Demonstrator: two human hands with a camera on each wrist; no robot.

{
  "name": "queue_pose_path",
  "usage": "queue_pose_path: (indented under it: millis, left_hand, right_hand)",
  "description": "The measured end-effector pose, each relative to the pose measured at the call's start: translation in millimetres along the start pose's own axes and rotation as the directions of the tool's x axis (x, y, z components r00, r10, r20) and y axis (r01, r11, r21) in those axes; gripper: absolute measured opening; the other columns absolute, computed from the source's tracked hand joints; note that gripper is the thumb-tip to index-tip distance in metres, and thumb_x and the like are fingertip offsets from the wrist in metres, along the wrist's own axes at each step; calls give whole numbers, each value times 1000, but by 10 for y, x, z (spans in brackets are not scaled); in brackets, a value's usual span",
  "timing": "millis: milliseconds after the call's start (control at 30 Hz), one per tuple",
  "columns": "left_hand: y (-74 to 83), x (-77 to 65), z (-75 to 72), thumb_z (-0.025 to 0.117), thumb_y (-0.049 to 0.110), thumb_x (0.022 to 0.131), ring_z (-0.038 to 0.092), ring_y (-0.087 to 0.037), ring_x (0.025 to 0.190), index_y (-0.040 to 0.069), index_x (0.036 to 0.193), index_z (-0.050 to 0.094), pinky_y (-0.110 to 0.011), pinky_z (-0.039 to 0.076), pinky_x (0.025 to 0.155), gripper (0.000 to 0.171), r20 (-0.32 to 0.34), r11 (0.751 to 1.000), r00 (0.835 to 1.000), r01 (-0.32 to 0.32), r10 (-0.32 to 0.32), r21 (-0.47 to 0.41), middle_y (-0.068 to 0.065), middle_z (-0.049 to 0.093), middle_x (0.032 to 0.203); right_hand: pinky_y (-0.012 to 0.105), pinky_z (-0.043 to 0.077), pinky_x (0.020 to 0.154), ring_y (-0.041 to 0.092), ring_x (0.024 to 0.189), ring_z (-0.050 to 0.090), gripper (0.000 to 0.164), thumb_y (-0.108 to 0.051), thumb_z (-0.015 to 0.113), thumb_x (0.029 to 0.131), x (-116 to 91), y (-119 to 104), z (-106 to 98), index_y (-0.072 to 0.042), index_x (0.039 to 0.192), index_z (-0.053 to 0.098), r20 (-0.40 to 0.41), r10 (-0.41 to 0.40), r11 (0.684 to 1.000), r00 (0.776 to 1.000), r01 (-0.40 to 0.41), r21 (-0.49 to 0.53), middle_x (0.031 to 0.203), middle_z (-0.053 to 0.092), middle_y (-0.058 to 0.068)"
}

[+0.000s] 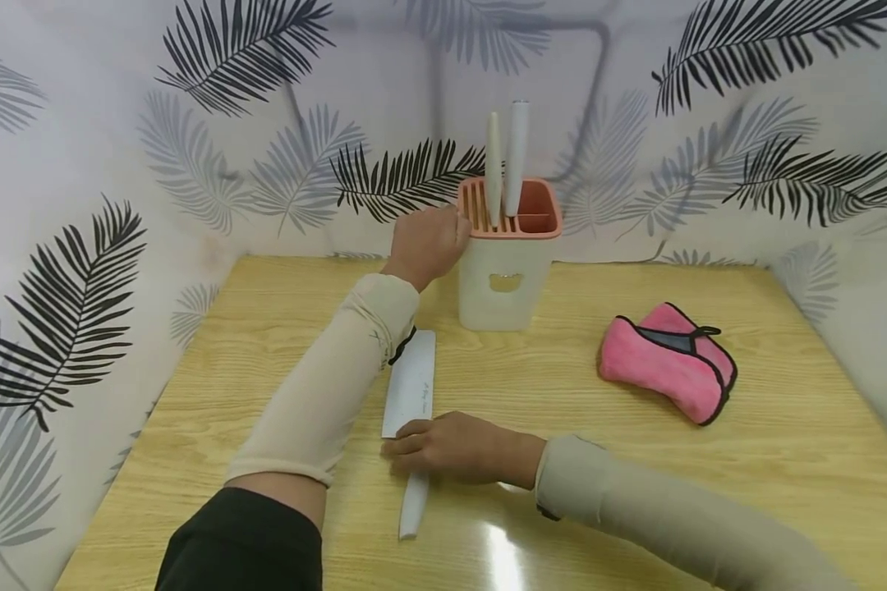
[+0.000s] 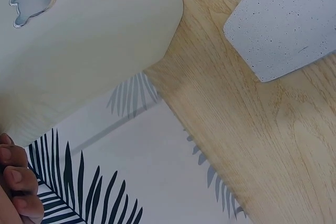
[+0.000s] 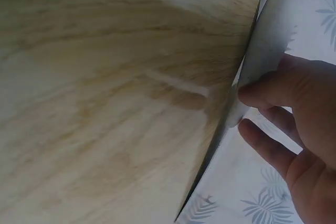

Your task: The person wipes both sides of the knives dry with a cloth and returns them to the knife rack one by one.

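Observation:
In the head view my left hand (image 1: pixel 429 242) grips the upper left edge of a cream knife holder (image 1: pixel 498 287) with a pink slotted top. Its curled fingers (image 2: pixel 23 179) show against the holder's side in the left wrist view. A cleaver (image 1: pixel 414 382) with a pale, speckled blade and white handle lies on the table, pointing away. My right hand (image 1: pixel 461 450) is over it where handle meets blade, slightly blurred. The right wrist view shows the thumb (image 3: pixel 262 93) against the cleaver's handle (image 3: pixel 270 30), with fingers close beside it. Two white-handled tools (image 1: pixel 504 164) stand in the holder.
A folded pink cloth (image 1: pixel 665 361) with black edging lies on the right of the wooden table (image 1: pixel 754 476). Leaf-patterned white fabric (image 1: pixel 621 74) hangs behind the table and along both sides. The holder stands near the table's back edge.

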State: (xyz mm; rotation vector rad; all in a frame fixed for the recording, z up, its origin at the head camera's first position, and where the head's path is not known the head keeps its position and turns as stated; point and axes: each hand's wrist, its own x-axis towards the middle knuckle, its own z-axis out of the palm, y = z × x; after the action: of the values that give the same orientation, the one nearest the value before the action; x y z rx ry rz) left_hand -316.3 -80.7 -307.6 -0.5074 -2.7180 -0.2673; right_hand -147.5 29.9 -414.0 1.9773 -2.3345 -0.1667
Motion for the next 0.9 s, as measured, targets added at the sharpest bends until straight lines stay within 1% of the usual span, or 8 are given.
queue_pose_path:
  millis: [267, 333, 433, 533, 600, 733, 833, 900]
  left_hand:
    - [10, -5, -14, 22, 28, 97, 29, -14, 44, 16, 61, 37, -27, 21, 40, 41, 3, 1000, 1000, 14, -14, -11, 1, 33, 54]
    - [17, 0, -11, 22, 28, 97, 29, -15, 45, 16, 62, 37, -27, 22, 41, 40, 5, 1000, 1000, 15, -15, -14, 1, 34, 54]
    - [18, -2, 25, 22, 28, 97, 30, -15, 46, 16, 62, 37, -28, 22, 41, 40, 2, 1000, 1000, 12, -12, -13, 1, 34, 55]
    - [15, 2, 35, 22, 28, 97, 30, -15, 45, 16, 62, 38, -28, 22, 40, 40, -5, 1000, 1000, 5, -5, -13, 1, 34, 55]
    - [10, 8, 34, 22, 28, 97, 29, -14, 45, 16, 62, 38, -27, 22, 40, 40, -12, 1000, 1000, 3, -4, -16, 1, 34, 54]
    - [-2, 14, 27, 22, 28, 97, 29, -14, 45, 16, 62, 37, -27, 21, 40, 40, -25, 1000, 1000, -2, 2, -16, 1, 34, 54]
    - [-15, 5, 25, 21, 28, 97, 28, -14, 45, 16, 61, 37, -27, 20, 40, 41, -16, 1000, 1000, 2, -3, -18, 1, 33, 53]
    - [-4, 6, 10, 20, 28, 97, 27, -14, 44, 16, 61, 38, -27, 20, 40, 42, -5, 1000, 1000, 9, -9, -14, 1, 33, 53]
  right_hand:
    - [15, 49, 81, 2, 102, 56, 23, -14, 58, 87, -85, -39, 38, -30, 104, 60, -48, -80, 957, 996, 63, -283, 106, 61, -18]
    - [16, 48, 79, 2, 97, 54, 21, -14, 57, 89, -159, -59, 8, -29, 103, 58, -82, -91, 961, 992, 66, -270, 103, 60, -17]
    - [16, 49, 80, 3, 99, 54, 21, -14, 53, 92, -324, -104, -90, -27, 108, 60, -169, -98, 985, 981, 72, -157, 105, 60, -15]
    - [17, 49, 86, 5, 105, 55, 23, -14, 51, 95, -505, -130, -256, -23, 112, 62, -314, -85, 996, 946, 87, -5, 109, 62, -12]
    - [19, 49, 90, 8, 106, 58, 23, -13, 53, 94, -625, -112, -381, -16, 114, 63, -443, -71, 987, 894, 126, 97, 111, 64, -7]
    - [26, 50, 91, 15, 101, 61, 24, -10, 59, 91, -816, -28, -700, -4, 114, 62, -657, 12, 937, 754, 222, 271, 106, 67, 4]
    - [26, 50, 90, 16, 97, 62, 25, -9, 63, 87, -917, 65, -987, 2, 110, 63, -751, 106, 903, 652, 253, 346, 102, 68, 10]
    - [23, 51, 87, 14, 97, 63, 23, -12, 65, 86, -976, 130, -1194, 4, 103, 65, -802, 187, 903, 568, 221, 367, 98, 68, 12]
